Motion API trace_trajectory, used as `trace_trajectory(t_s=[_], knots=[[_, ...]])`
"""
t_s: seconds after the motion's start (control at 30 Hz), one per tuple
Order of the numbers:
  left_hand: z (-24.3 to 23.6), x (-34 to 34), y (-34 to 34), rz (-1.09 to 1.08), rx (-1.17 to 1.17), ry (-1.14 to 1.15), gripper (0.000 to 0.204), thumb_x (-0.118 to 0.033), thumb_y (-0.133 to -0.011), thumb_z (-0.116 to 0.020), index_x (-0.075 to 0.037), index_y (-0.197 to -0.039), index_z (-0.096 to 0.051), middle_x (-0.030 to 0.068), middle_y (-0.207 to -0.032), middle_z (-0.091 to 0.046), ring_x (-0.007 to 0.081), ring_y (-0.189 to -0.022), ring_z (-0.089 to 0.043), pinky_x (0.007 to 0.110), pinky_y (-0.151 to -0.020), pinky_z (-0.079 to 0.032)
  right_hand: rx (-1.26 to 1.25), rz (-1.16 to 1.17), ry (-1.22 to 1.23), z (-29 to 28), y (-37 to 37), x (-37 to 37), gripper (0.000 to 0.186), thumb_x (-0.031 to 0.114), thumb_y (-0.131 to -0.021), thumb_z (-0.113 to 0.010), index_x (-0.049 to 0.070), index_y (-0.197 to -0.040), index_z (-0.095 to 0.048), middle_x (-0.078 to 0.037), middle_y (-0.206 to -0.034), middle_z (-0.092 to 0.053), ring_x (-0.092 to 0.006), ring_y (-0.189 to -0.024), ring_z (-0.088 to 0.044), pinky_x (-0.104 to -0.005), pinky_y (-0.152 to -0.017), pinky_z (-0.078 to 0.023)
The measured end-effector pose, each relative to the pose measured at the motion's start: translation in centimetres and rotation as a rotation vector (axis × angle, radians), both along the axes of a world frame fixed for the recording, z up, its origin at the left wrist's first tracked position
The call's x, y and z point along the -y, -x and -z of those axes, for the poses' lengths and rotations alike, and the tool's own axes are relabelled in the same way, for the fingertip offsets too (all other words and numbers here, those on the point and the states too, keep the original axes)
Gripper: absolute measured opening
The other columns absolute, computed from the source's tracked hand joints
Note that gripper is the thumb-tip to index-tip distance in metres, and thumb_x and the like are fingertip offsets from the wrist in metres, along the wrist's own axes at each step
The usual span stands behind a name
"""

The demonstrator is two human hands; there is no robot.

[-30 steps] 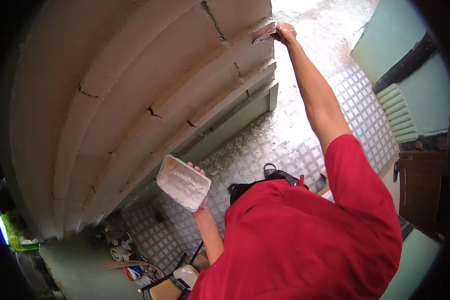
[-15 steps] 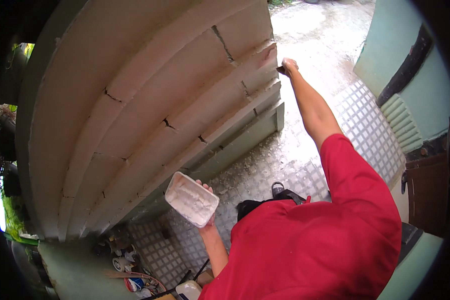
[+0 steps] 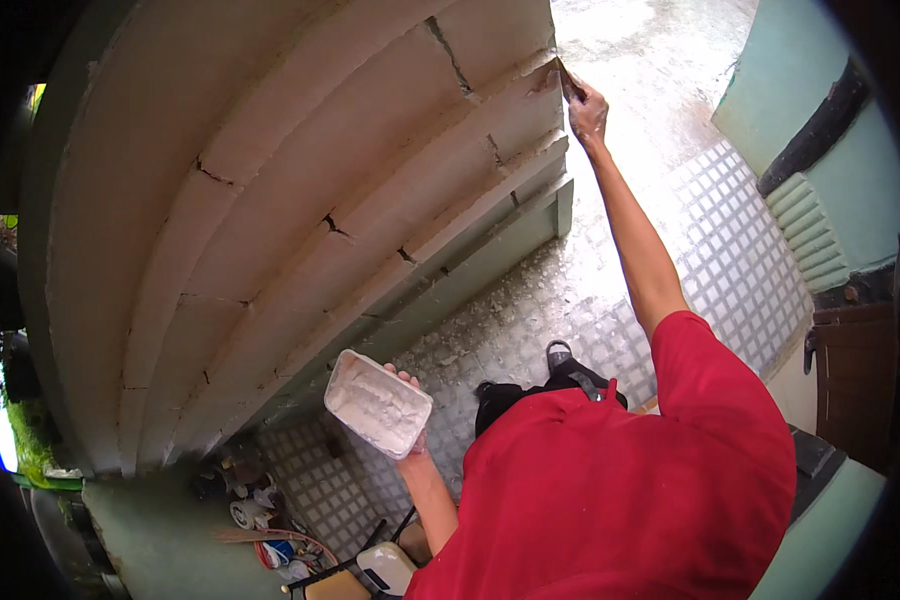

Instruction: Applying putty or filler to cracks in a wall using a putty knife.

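My left hand (image 3: 418, 443) holds a white rectangular tub (image 3: 378, 402) from beneath and behind, its fingertips curled over the far side. Pale, thick paste coats the inside of the tub. Out at arm's length, my right hand (image 3: 589, 112) is closed around a dark, flat-bladed putty knife (image 3: 571, 84). The knife's blade meets the end edge of a block wall (image 3: 300, 190), close to one of its upper courses. Cracks and gaps show at the joints between the wall's blocks. My fingers partly hide the knife's handle.
A tiled floor (image 3: 735, 225) with pale crumbs runs along the wall's foot. At the lower left lie a chair (image 3: 385, 568) and a pile of odds and ends (image 3: 270, 530). A green wall (image 3: 830, 130) and a brown wooden door (image 3: 855, 385) stand on the right.
My right hand has moved up and toward the wall's end edge, and the knife blade now shows against it. The tub has shifted only slightly in my left hand.
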State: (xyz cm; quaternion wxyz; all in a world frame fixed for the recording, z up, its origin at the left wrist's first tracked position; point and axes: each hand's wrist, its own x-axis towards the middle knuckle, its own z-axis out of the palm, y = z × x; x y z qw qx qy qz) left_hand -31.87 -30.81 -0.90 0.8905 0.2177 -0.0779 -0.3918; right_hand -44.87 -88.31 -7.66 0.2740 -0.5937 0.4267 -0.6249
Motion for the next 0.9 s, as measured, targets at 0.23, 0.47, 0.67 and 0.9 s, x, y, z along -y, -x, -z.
trace_trajectory(t_s=[0.23, 0.47, 0.67, 0.9], knots=[[-0.3, -0.7, 0.7, 0.021, -0.023, 0.035, 0.06, -0.043, -0.101, -0.042, -0.009, -0.149, -0.031, 0.0224, -0.141, -0.043, 0.0406, -0.125, -0.05, 0.053, -0.111, -0.038, 0.009, -0.173, -0.039, 1.2, -3.0, -5.4, 0.064, -0.007, -0.071, -0.045, 0.019, -0.127, -0.065, -0.011, -0.065, -0.054, -0.0105, -0.06, -0.048, -0.0244, -0.06, -0.043], [-0.1, 2.2, -0.3, 0.054, -0.013, 0.003, 0.059, -0.041, -0.101, -0.045, -0.01, -0.149, -0.032, 0.0231, -0.14, -0.042, 0.0413, -0.124, -0.05, 0.054, -0.111, -0.038, 0.152, -0.373, -0.071, 2.6, -5.0, -6.8, 0.06, -0.007, -0.071, -0.045, 0.009, -0.124, -0.067, -0.014, -0.082, -0.066, -0.0104, -0.076, -0.059, -0.0241, -0.073, -0.049], [0.2, 2.8, 0.0, 0.058, 0.023, 0.048, 0.06, -0.04, -0.1, -0.048, -0.011, -0.15, -0.031, 0.0233, -0.142, -0.039, 0.0413, -0.126, -0.048, 0.055, -0.111, -0.037, 0.253, -0.079, -0.166, 3.6, -0.3, -0.9, 0.035, -0.001, -0.087, -0.056, 0.0, -0.12, -0.067, -0.014, -0.113, -0.071, -0.0189, -0.1, -0.067, -0.0284, -0.092, -0.05], [0.8, 2.3, 0.1, -0.002, 0.002, 0.025, 0.06, -0.041, -0.1, -0.046, -0.01, -0.149, -0.032, 0.0232, -0.14, -0.042, 0.0416, -0.126, -0.048, 0.054, -0.111, -0.037, -0.05, 0.019, -0.059, 0.5, -1.6, 0.2, 0.055, -0.004, -0.077, -0.042, 0.013, -0.122, -0.068, -0.019, -0.105, -0.072, -0.02, -0.089, -0.071, -0.0302, -0.085, -0.053]])
